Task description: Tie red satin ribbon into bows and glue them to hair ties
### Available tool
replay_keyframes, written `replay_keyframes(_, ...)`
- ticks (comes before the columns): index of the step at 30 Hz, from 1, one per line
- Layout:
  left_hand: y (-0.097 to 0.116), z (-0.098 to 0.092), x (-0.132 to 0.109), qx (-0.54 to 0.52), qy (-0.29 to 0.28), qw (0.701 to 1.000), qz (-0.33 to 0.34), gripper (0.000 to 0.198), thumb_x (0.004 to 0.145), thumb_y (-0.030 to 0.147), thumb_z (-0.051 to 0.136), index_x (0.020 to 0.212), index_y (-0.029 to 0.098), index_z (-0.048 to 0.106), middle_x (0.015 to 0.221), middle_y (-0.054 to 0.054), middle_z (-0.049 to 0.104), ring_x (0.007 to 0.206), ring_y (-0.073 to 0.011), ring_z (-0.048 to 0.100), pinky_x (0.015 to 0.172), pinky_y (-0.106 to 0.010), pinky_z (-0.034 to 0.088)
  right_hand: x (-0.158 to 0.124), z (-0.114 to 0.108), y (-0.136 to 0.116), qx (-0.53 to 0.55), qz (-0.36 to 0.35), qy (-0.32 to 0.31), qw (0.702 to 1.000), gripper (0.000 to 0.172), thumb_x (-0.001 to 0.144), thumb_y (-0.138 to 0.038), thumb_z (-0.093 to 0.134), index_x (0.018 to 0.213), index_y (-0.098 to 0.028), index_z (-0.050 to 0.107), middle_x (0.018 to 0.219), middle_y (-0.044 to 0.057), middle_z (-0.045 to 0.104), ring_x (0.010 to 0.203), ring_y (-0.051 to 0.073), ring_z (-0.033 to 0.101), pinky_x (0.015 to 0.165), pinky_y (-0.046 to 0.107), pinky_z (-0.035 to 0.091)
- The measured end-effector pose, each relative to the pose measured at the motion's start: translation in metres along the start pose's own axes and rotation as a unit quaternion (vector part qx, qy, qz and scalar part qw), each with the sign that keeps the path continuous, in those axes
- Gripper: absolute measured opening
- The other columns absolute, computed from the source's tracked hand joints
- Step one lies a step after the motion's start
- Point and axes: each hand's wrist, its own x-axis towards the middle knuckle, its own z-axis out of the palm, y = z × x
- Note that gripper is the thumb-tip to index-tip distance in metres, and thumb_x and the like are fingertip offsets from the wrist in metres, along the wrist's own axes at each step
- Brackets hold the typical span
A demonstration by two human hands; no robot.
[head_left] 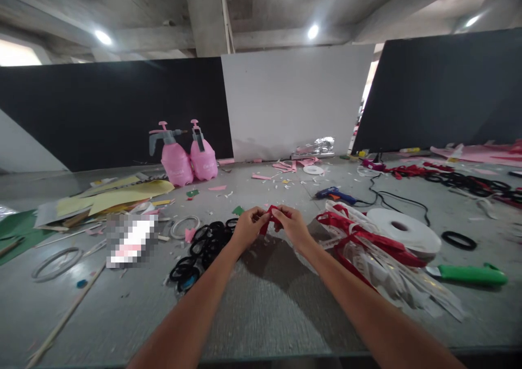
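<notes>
Both my hands meet above the middle of the table, pinching a small piece of red ribbon (265, 228) between them. The fingers of my left hand (249, 229) are closed on its left side, and those of my right hand (292, 225) on its right side. Part of the ribbon is hidden behind my fingers. Black hair ties (207, 244) lie in a heap beside my left wrist. To the right of my right hand is a bundle of red and white ribbons (354, 233), next to a large white roll (402, 230).
A blue glue gun (336, 195) with a black cord lies behind the ribbons. A green-handled cutter (471, 274) rests at right, near a single black ring (459, 241). Two pink spray bottles (178, 163) stand at back left by yellow sheets (118, 195). Paper scraps dot the table.
</notes>
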Motion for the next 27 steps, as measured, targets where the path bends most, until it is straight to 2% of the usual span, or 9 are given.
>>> replay_keyframes(5,-0.005,0.000,0.004,-0.058,0.034,0.998,-0.020,0.037,0.074,0.049,0.059,0.076,0.013,0.061,0.062,0.001,0.053,0.056,-0.0088,0.044,0.054,-0.021,0.036,0.000,0.000,-0.004,-0.021,0.000,0.002,1.000,0.035,0.067,-0.043,0.065,0.089,-0.015,0.062,0.053,-0.006,0.048,0.043,0.008,0.045,0.042,0.021,0.041)
replay_keyframes(9,-0.004,0.002,0.004,-0.109,0.050,0.992,-0.045,0.039,0.070,0.051,0.063,0.077,0.013,0.061,0.064,0.001,0.054,0.055,-0.0081,0.045,0.054,-0.021,0.037,0.000,-0.002,-0.006,-0.016,-0.003,0.048,0.999,0.037,0.068,-0.046,0.064,0.091,-0.017,0.060,0.061,-0.003,0.053,0.048,0.009,0.048,0.044,0.022,0.042)
replay_keyframes(10,-0.003,0.002,0.004,-0.109,0.058,0.991,-0.048,0.038,0.069,0.050,0.064,0.076,0.013,0.060,0.063,0.001,0.054,0.055,-0.0078,0.044,0.053,-0.020,0.036,0.000,-0.002,-0.005,-0.013,0.006,0.039,0.999,0.038,0.069,-0.048,0.063,0.090,-0.017,0.060,0.064,-0.002,0.056,0.050,0.009,0.050,0.045,0.022,0.043)
replay_keyframes(12,0.000,0.003,0.003,-0.109,0.077,0.990,-0.049,0.035,0.068,0.047,0.066,0.074,0.013,0.059,0.062,0.002,0.052,0.054,-0.0072,0.043,0.052,-0.019,0.035,0.000,-0.003,-0.003,-0.026,0.018,-0.019,0.999,0.037,0.070,-0.050,0.062,0.086,-0.016,0.060,0.068,0.000,0.059,0.053,0.010,0.053,0.048,0.022,0.042)
replay_keyframes(15,0.003,0.003,0.002,-0.113,0.095,0.988,-0.045,0.034,0.068,0.046,0.066,0.073,0.014,0.059,0.062,0.003,0.053,0.055,-0.0073,0.044,0.052,-0.019,0.035,0.001,-0.003,0.002,-0.101,-0.006,-0.101,0.990,0.032,0.071,-0.047,0.062,0.075,-0.015,0.061,0.062,0.000,0.059,0.052,0.010,0.051,0.048,0.020,0.038)
replay_keyframes(20,0.005,0.001,0.003,-0.095,0.107,0.989,-0.037,0.036,0.071,0.050,0.063,0.072,0.014,0.058,0.058,0.003,0.051,0.052,-0.0079,0.044,0.051,-0.020,0.036,0.000,-0.001,0.008,-0.156,-0.014,-0.120,0.980,0.031,0.075,-0.046,0.059,0.069,-0.015,0.059,0.053,-0.001,0.056,0.047,0.010,0.049,0.046,0.021,0.034)
replay_keyframes(22,0.006,0.001,0.003,-0.095,0.099,0.990,-0.033,0.035,0.071,0.049,0.062,0.071,0.014,0.058,0.057,0.004,0.050,0.051,-0.0076,0.044,0.051,-0.020,0.036,-0.001,-0.001,0.006,-0.156,-0.020,-0.092,0.983,0.031,0.073,-0.046,0.060,0.075,-0.015,0.060,0.057,-0.001,0.057,0.049,0.010,0.049,0.048,0.021,0.035)
replay_keyframes(25,0.008,0.001,0.002,-0.098,0.079,0.991,-0.035,0.035,0.069,0.048,0.065,0.075,0.014,0.058,0.057,0.004,0.052,0.051,-0.0074,0.044,0.049,-0.019,0.035,-0.002,-0.001,-0.001,-0.125,-0.067,0.011,0.990,0.039,0.072,-0.045,0.062,0.098,-0.017,0.058,0.073,0.001,0.062,0.060,0.011,0.053,0.056,0.023,0.041)
replay_keyframes(27,0.008,0.002,0.001,-0.099,0.052,0.993,-0.030,0.037,0.067,0.046,0.067,0.084,0.014,0.058,0.058,0.004,0.053,0.050,-0.0075,0.045,0.049,-0.019,0.036,0.000,-0.004,-0.007,-0.088,-0.079,0.017,0.993,0.039,0.072,-0.044,0.063,0.100,-0.018,0.058,0.078,0.003,0.063,0.066,0.012,0.056,0.061,0.024,0.044)
